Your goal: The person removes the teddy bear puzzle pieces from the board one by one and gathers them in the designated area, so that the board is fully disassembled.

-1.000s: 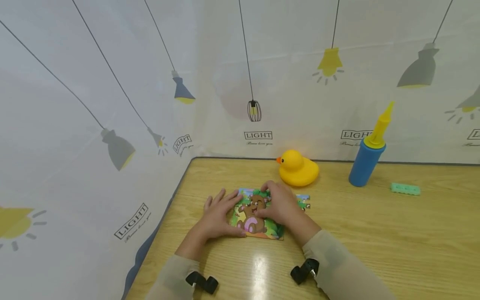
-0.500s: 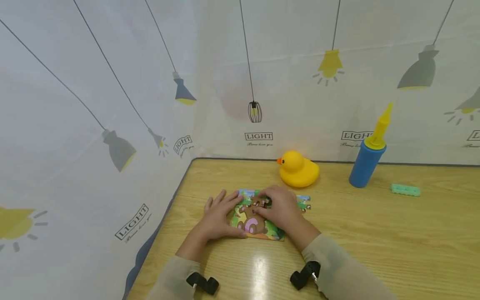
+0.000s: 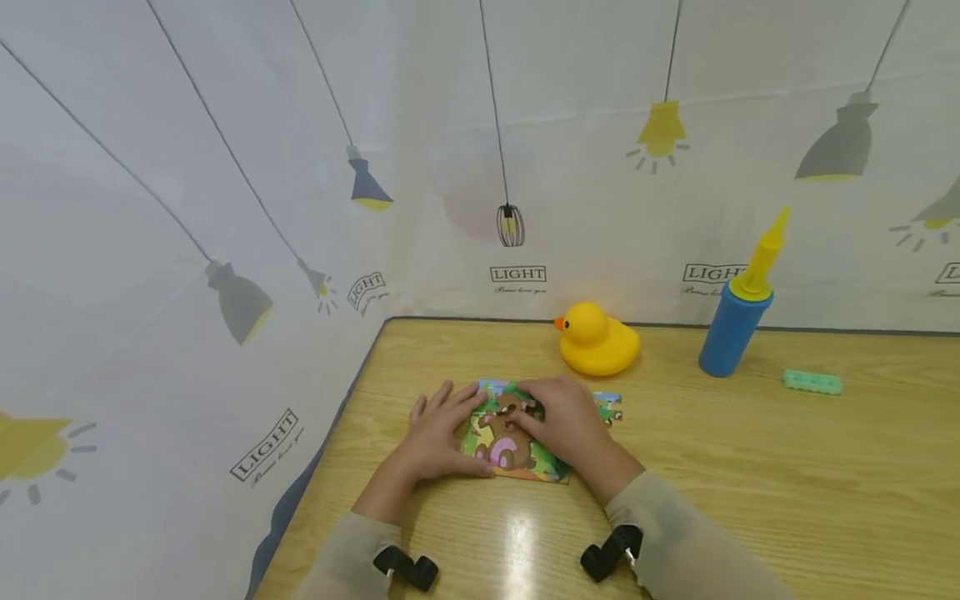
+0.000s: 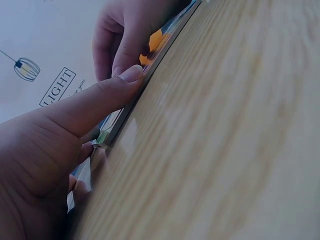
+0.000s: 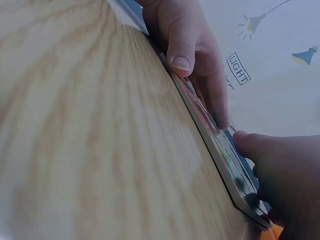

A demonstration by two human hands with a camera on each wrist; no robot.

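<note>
Pale wood grain runs across the tabletop (image 3: 750, 467), walled at left and far side by a white curtain (image 3: 225, 167) printed with lamps. Nearest, the bear puzzle board (image 3: 517, 442) lies flat at the left-centre. It looks thin, stiff and light, likely to slide on the glossy wood, so pinning or lifting it by its edges seems best. It is nearly square, its picture upright toward the person. The left hand (image 3: 438, 433) rests flat, fingers spread, on the left edge; the right hand (image 3: 566, 421) presses curled fingertips on a piece near the bear's head. Farther off stand a yellow duck (image 3: 597, 337), a blue pump (image 3: 735, 321) and a green block (image 3: 812, 382).
</note>
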